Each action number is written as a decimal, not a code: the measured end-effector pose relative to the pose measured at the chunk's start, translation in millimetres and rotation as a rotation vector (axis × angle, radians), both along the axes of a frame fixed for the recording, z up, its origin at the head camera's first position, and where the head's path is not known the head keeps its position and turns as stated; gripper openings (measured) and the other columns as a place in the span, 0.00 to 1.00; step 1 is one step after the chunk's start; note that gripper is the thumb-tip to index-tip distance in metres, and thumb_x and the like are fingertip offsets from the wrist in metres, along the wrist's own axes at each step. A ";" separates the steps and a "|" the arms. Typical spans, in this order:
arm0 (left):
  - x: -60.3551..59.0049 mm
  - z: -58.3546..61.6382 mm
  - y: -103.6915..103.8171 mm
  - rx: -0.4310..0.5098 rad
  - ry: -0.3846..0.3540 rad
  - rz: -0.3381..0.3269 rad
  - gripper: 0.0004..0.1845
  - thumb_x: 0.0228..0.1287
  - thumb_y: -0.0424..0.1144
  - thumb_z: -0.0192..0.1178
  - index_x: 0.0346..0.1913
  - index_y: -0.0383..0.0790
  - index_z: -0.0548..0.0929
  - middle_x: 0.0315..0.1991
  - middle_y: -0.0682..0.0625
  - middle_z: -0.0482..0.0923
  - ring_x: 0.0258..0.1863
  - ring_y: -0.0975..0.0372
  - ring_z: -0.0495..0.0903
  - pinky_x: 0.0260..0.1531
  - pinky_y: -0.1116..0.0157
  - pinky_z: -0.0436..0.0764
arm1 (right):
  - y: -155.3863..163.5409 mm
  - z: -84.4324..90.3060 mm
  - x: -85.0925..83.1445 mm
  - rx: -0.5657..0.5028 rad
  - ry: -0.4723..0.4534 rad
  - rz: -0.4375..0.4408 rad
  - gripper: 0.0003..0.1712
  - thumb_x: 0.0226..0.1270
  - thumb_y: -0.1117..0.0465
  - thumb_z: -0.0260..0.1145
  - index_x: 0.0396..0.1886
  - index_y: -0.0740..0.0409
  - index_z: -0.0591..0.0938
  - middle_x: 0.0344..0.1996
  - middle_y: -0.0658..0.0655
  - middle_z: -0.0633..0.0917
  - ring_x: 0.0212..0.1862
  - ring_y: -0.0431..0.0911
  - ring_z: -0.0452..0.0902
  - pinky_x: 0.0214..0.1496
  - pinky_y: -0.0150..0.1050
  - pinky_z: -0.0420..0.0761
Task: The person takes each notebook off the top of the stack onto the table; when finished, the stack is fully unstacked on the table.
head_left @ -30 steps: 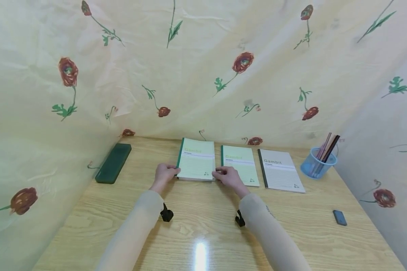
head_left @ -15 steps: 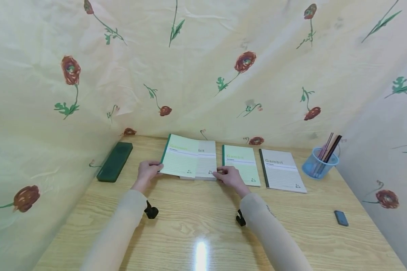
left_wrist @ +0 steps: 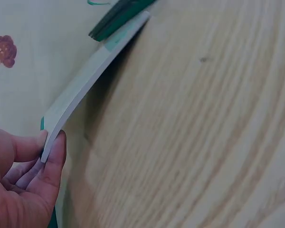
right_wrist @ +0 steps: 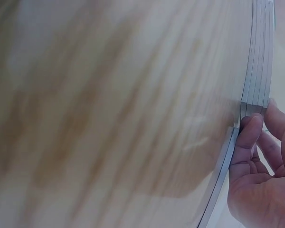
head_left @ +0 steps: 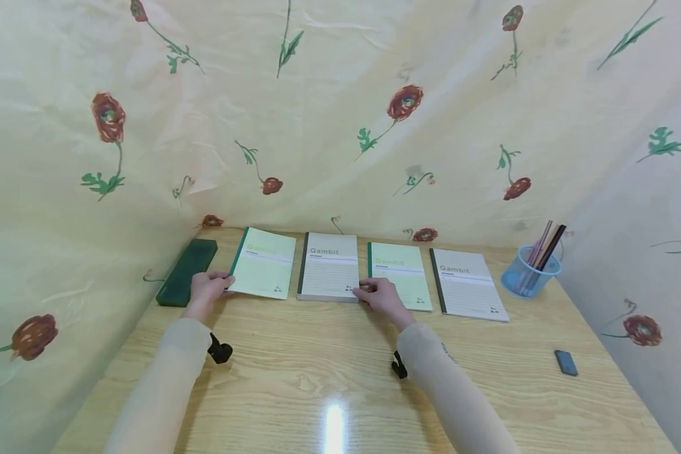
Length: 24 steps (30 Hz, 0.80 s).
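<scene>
1. From my head: my left hand (head_left: 209, 289) pinches the near left corner of the left green notebook (head_left: 265, 263). It sits between the dark green case (head_left: 185, 272) and the stack of notebooks (head_left: 330, 268), just apart from the stack. My left hand is right by the case, so going more to the side could bump it. My right hand (head_left: 383, 296) holds the stack's near right corner, beside the right green notebook (head_left: 400, 271).

2. From my left wrist: my thumb and fingers squeeze just that corner. The cover bends a little, and there is a dark shadow under it. If my pinch gets loose, I think it could flop down crooked on the table (left_wrist: 190, 123).

3. From my right wrist: my thumb and finger pinch the stack's corner. If I pull hard, the books could slide out of line. My knuckles could also nudge the right green notebook.
</scene>
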<state>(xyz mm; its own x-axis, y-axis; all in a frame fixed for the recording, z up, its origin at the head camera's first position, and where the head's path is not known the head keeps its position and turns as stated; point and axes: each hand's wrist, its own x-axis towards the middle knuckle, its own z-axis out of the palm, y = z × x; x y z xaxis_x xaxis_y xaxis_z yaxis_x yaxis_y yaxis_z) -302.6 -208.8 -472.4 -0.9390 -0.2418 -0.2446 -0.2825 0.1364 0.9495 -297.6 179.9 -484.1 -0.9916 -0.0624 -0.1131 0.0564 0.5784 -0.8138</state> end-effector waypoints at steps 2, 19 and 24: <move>0.4 -3.0 -1.9 -0.057 -0.001 0.003 0.20 0.71 0.31 0.59 0.60 0.21 0.75 0.57 0.31 0.73 0.35 0.62 0.80 0.38 0.69 0.83 | -0.8 -1.5 0.0 0.006 0.004 0.006 0.21 0.69 0.56 0.69 0.56 0.64 0.83 0.32 0.55 0.84 0.29 0.43 0.77 0.32 0.33 0.78; 5.2 -7.3 3.0 -0.645 0.140 -0.115 0.16 0.68 0.36 0.59 0.48 0.22 0.82 0.46 0.30 0.81 0.48 0.39 0.78 0.52 0.42 0.72 | -0.6 0.3 0.8 0.008 -0.010 -0.013 0.22 0.69 0.55 0.69 0.57 0.63 0.83 0.33 0.55 0.83 0.31 0.44 0.78 0.33 0.33 0.78; 4.7 -5.9 4.4 -0.668 0.117 -0.122 0.17 0.68 0.36 0.60 0.50 0.22 0.81 0.48 0.30 0.81 0.49 0.39 0.79 0.52 0.43 0.74 | -0.3 -1.4 0.0 0.014 0.000 -0.001 0.22 0.70 0.55 0.69 0.57 0.63 0.82 0.33 0.55 0.83 0.31 0.44 0.77 0.33 0.33 0.77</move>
<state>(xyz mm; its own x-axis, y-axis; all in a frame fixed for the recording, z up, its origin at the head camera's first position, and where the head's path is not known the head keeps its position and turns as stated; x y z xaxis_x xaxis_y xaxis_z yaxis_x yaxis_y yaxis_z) -297.9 -204.4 -478.3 -0.9802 -0.1965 0.0251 -0.1285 0.7271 0.6744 -297.6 179.7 -485.5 -0.9917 -0.0593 -0.1142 0.0575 0.5897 -0.8056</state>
